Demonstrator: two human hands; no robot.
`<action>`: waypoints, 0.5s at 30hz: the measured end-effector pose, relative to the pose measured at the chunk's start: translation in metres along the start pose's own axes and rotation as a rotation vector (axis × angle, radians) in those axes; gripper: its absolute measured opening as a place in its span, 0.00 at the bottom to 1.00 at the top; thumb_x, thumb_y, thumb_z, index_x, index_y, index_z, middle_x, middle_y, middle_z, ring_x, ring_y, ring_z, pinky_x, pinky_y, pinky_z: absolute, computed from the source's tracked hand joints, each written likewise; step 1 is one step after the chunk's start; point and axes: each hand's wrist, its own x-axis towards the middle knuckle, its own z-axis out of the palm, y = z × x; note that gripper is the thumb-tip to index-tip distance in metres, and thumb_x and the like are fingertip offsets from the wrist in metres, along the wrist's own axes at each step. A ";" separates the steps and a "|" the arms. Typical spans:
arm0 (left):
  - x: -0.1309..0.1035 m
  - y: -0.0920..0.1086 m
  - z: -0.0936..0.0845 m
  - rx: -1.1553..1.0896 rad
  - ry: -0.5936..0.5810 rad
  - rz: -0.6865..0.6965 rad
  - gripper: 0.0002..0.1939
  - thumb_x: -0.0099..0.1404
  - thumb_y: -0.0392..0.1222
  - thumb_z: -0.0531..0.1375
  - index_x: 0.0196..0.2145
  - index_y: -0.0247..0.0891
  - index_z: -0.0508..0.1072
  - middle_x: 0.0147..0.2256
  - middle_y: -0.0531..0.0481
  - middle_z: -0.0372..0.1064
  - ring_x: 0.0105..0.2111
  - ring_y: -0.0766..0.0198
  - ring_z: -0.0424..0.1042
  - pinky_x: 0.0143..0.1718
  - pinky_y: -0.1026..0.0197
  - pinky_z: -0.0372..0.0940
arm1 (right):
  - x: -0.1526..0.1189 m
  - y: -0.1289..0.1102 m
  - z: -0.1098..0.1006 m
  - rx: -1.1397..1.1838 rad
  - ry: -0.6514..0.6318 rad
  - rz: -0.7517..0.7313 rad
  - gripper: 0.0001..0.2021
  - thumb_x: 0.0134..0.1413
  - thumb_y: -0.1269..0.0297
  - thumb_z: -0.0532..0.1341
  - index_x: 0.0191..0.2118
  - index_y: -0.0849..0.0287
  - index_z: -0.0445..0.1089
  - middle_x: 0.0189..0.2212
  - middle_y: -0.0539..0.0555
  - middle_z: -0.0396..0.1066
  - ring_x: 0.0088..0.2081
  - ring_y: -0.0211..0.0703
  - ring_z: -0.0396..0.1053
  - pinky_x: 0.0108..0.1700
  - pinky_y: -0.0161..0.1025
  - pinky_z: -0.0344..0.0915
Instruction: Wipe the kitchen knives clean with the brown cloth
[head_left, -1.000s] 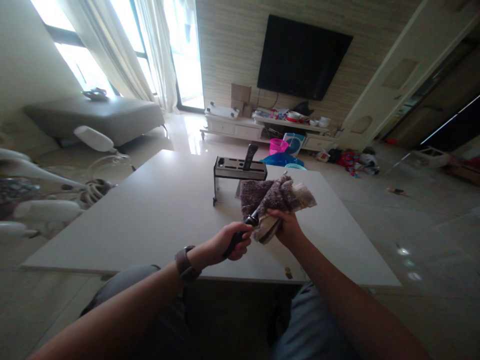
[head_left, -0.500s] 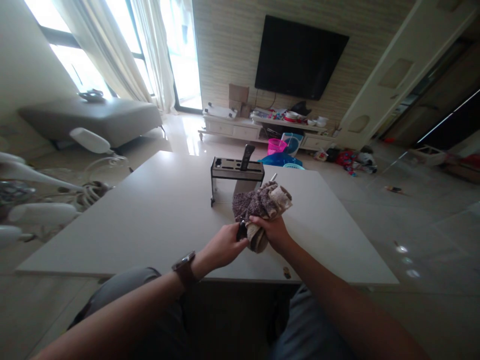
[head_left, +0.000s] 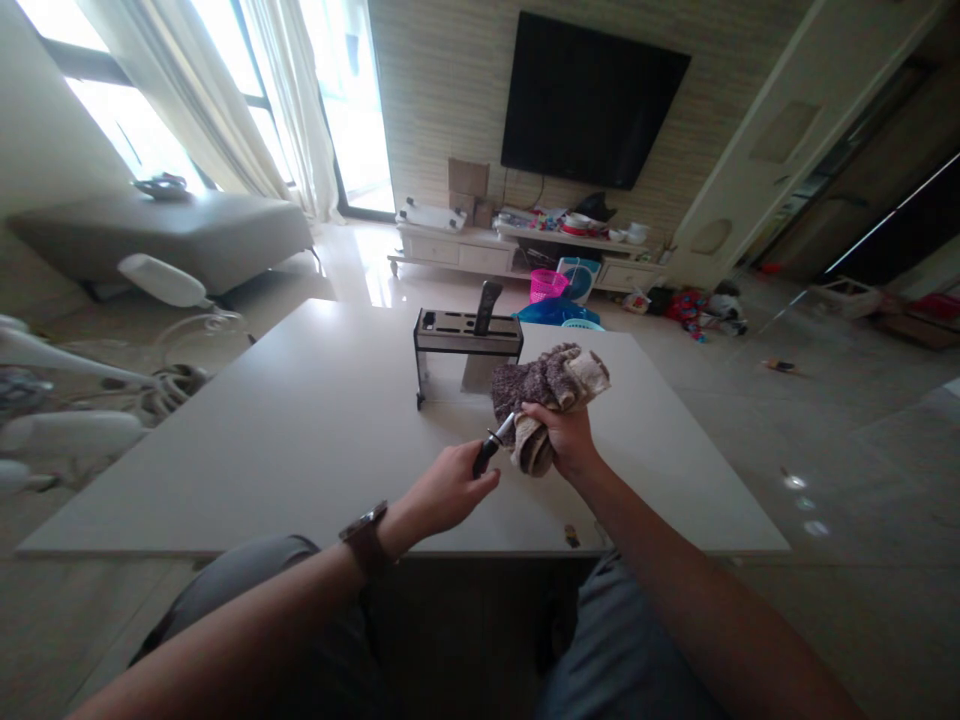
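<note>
My left hand (head_left: 450,490), with a watch on the wrist, is closed round the black handle of a sharpening steel (head_left: 487,456). A small guard and a short length of its shiny metal shaft show; the cloth hides the rest. My right hand (head_left: 570,438) grips a bunched brown and beige towel (head_left: 551,382) wrapped about the shaft, above the table. Just behind the towel stands a knife block (head_left: 469,333) with a metal top and clear sides. One black-handled knife (head_left: 487,308) is upright in it, its broad blade partly hidden by the towel.
The white table (head_left: 300,450) spans the space before my knees. A small figure-like object (head_left: 571,536) lies near its front edge. At left is a lamp with white shades (head_left: 161,280). Beyond the table are a pink basket (head_left: 548,285) and a cluttered TV cabinet (head_left: 487,252).
My right hand and the towel have moved up and to the right, away from my left hand. Part of the metal shaft now shows between handle and towel; its far tip no longer sticks out.
</note>
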 end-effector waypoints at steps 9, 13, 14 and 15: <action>-0.003 0.004 0.001 -0.377 -0.158 -0.161 0.14 0.61 0.50 0.62 0.29 0.38 0.65 0.20 0.59 0.57 0.17 0.70 0.56 0.19 0.66 0.52 | -0.015 0.003 0.007 0.098 -0.078 0.169 0.24 0.30 0.69 0.77 0.39 0.58 0.75 0.33 0.49 0.81 0.33 0.45 0.77 0.40 0.43 0.75; -0.001 -0.003 0.004 -0.722 -0.238 -0.207 0.16 0.61 0.52 0.62 0.25 0.39 0.63 0.14 0.61 0.54 0.12 0.71 0.53 0.14 0.66 0.50 | -0.024 0.006 0.011 0.079 -0.146 0.202 0.22 0.29 0.68 0.77 0.38 0.59 0.75 0.35 0.51 0.81 0.34 0.47 0.78 0.40 0.44 0.75; 0.000 -0.004 0.005 -0.778 -0.252 -0.201 0.17 0.61 0.51 0.62 0.24 0.40 0.61 0.13 0.60 0.54 0.12 0.72 0.53 0.14 0.66 0.50 | -0.024 0.007 0.011 0.072 -0.148 0.193 0.22 0.29 0.69 0.77 0.37 0.58 0.75 0.35 0.51 0.81 0.35 0.47 0.78 0.41 0.44 0.75; 0.000 -0.005 0.006 -0.814 -0.261 -0.198 0.18 0.61 0.51 0.62 0.23 0.40 0.61 0.13 0.60 0.54 0.12 0.72 0.54 0.14 0.67 0.50 | -0.024 0.008 0.010 0.061 -0.143 0.180 0.22 0.29 0.69 0.77 0.37 0.58 0.75 0.35 0.51 0.81 0.36 0.48 0.78 0.42 0.44 0.75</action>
